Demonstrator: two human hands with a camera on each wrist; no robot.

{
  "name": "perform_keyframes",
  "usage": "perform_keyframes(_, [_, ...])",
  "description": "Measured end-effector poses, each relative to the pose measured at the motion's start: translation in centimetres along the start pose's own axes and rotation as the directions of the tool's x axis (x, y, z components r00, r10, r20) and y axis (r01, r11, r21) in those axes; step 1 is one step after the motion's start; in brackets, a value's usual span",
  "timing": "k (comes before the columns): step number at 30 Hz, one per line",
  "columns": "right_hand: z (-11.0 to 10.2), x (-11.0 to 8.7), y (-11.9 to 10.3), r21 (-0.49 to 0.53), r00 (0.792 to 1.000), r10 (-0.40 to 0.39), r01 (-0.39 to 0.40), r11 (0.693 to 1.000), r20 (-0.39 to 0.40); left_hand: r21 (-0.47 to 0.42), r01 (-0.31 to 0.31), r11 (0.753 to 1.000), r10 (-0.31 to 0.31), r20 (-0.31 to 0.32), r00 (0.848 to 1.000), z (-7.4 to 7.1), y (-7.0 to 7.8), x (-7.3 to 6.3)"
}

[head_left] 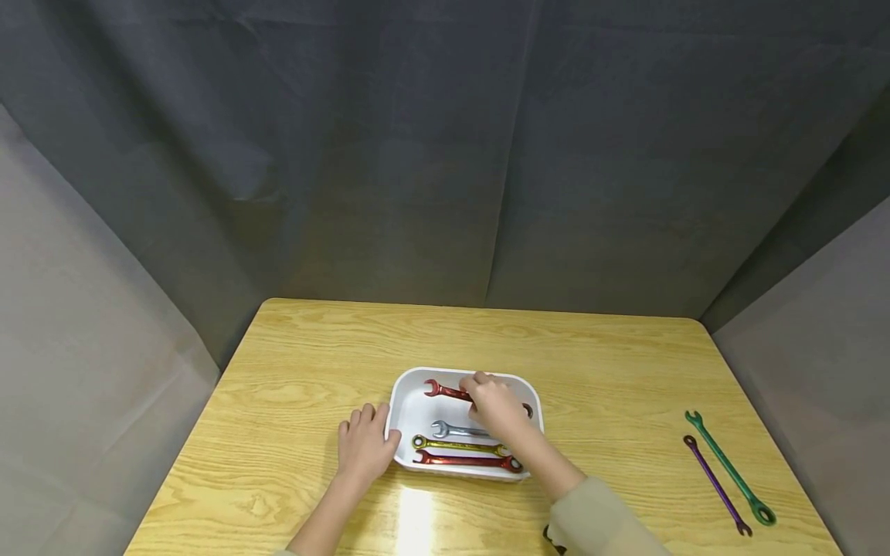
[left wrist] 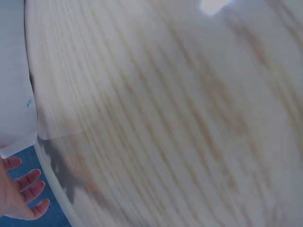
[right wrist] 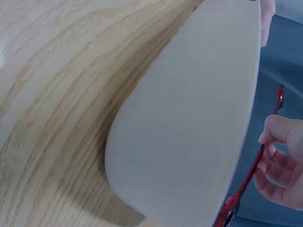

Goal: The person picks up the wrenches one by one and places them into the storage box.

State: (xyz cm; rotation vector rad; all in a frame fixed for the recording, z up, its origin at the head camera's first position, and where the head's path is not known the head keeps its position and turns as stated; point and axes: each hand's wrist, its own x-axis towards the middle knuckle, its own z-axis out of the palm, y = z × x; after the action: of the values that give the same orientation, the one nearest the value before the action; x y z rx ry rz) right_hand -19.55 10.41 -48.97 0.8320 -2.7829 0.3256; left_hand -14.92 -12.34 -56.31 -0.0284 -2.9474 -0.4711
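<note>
A white plastic bin (head_left: 412, 409) stands on the table in the head view. Inside it, my right hand (head_left: 495, 405) pinches a red wrench (head_left: 450, 393) near the middle of its shaft, close to the far wall. The right wrist view shows thumb and fingers on that shaft, past the bin's side. Below it in the bin lie a silver wrench (head_left: 462, 430), a yellow wrench (head_left: 462, 445) and a second red wrench (head_left: 467, 461), roughly parallel. The right forearm hides part of the silver one. My left hand (head_left: 366, 444) rests at the bin's left rim, fingers relaxed.
A green wrench (head_left: 728, 466) and a purple wrench (head_left: 715, 482) lie on the wooden table (head_left: 313, 363) at the far right. Beside the right sleeve a dark object (head_left: 553, 539) is partly hidden. Grey curtains (head_left: 389, 154) hang behind and at the sides.
</note>
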Motion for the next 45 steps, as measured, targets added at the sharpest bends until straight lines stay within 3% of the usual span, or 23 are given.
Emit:
perform_keyframes(11, [2.3,0.1,-0.3,-0.033,0.995,-0.085,0.083,0.996,-0.051,-0.002,0.003,1.000,-0.003,0.002,1.000,-0.1,0.0,0.0])
perform_keyframes(19, [3.8,0.2,-0.4,-0.044,0.991,-0.129,0.127,0.991,-0.045,0.000,-0.002,1.000,0.002,-0.003,1.000,-0.1,0.0,0.0])
perform_keyframes(45, [6.9,0.4,-0.7,-0.044,0.992,-0.104,0.107,0.993,0.065,-0.002,0.001,1.000,-0.001,0.009,1.000,-0.1,0.0,0.0])
